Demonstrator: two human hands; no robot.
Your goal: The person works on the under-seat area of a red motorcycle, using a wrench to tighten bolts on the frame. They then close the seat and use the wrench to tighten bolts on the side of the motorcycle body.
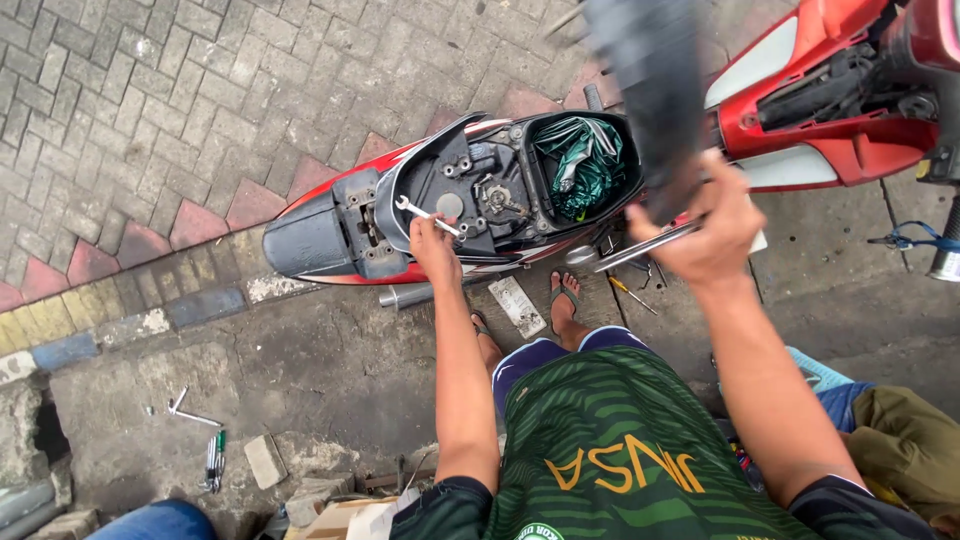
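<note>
A red and white scooter (330, 215) stands below me with its seat lifted and the compartment under it exposed. My left hand (434, 243) grips a silver wrench (424, 212) over the dark frame area behind the storage tub. My right hand (708, 225) holds up the black seat (650, 100), which is blurred and tilted upward. A green crumpled cloth (585, 165) lies inside the storage tub. My feet in sandals stand beside the scooter.
Loose tools (205, 440) lie on the concrete at lower left, near a small block (264, 460). A screwdriver (630, 293) and a flat plate (518, 306) lie by my feet. Brick paving stretches beyond the scooter. Another person's leg (160, 520) shows at the bottom left.
</note>
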